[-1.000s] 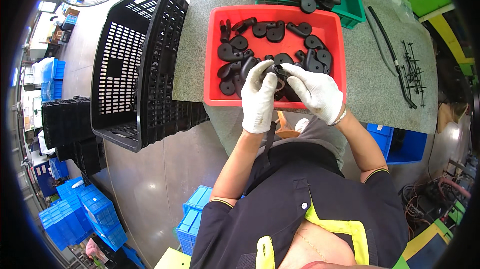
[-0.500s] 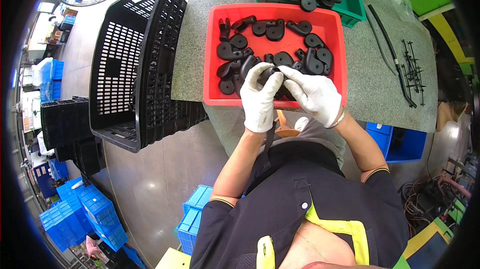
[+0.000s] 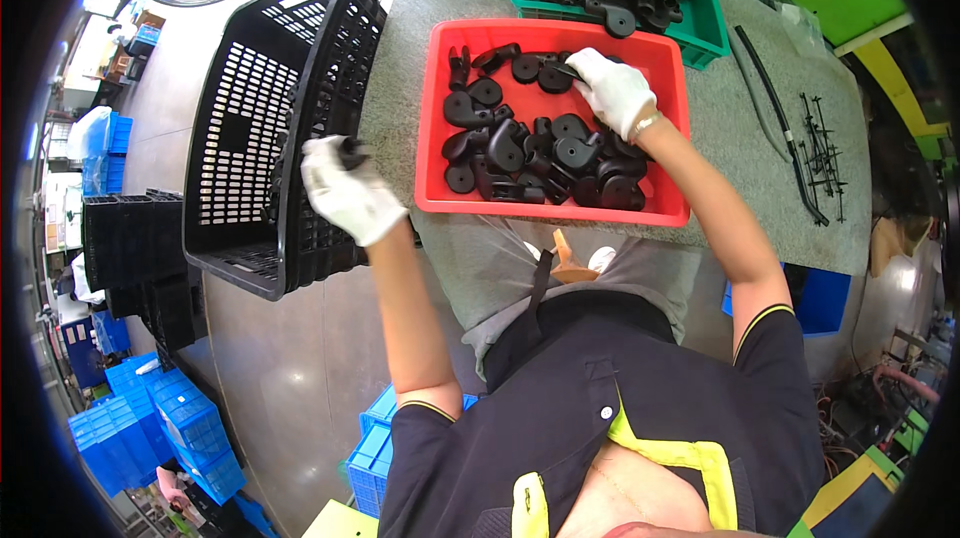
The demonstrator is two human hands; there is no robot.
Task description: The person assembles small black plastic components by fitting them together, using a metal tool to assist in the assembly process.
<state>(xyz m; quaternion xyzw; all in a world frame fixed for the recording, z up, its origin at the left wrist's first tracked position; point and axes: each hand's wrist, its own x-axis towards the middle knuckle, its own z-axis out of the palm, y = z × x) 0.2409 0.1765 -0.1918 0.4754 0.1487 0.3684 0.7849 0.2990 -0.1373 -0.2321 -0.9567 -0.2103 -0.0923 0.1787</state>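
My left hand (image 3: 350, 190), in a white glove, is at the side of a black perforated crate (image 3: 240, 103). Its fingers are closed on a black plastic part (image 3: 352, 153), slightly blurred. My right hand (image 3: 614, 96), also gloved, reaches into a shallow red bin (image 3: 422, 153). Its fingertips pinch a black plastic caster housing-like part (image 3: 555, 79) near the bin's far side. More rounded black parts of that kind (image 3: 575, 152) lie heaped in the bin, mostly toward its near side.
A green bin (image 3: 708, 13) piled with black parts stands beyond the red one. On the grey tabletop at right lie a black tube (image 3: 775, 108) and thin black rods (image 3: 822, 158). Blue crates (image 3: 190, 418) are stacked on the floor at left.
My hands were together over the red bin around a black part. The left has swung left to the black crate with a part; the right has moved farther into the bin.
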